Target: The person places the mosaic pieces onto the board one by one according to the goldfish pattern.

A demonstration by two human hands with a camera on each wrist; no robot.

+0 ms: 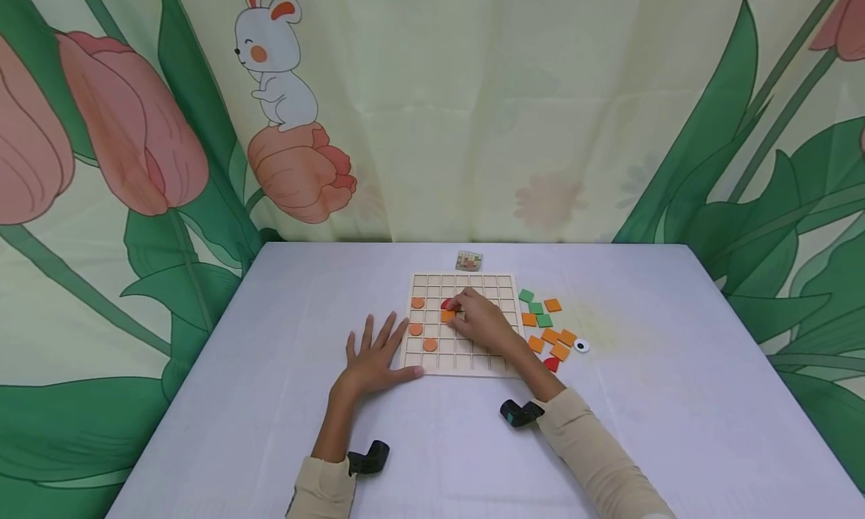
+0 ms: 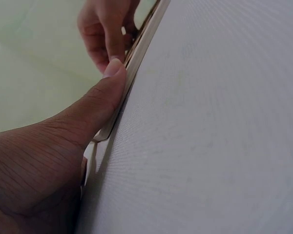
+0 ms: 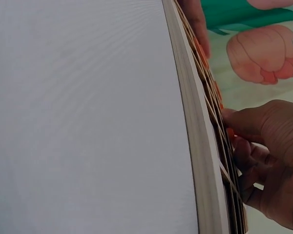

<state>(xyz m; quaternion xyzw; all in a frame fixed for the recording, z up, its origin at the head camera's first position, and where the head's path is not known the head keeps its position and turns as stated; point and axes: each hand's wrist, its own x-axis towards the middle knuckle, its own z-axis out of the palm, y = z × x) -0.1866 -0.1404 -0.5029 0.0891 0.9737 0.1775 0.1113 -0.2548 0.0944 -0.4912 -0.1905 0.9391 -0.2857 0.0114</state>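
Observation:
A pale wooden grid board lies on the table. My right hand reaches over it from the right. Between the thumb and index finger is an orange square tile, held low over the grid, with a red piece close by the index fingertip. In the right wrist view the curled fingers stand right at the board's surface. My left hand lies spread at the board's left side, its thumb touching the near edge. Round orange discs sit in cells at the board's left.
Right of the board lie loose orange squares, several green squares, a red piece and a white disc with a black dot. A small patterned card lies behind the board. A printed curtain hangs behind the table.

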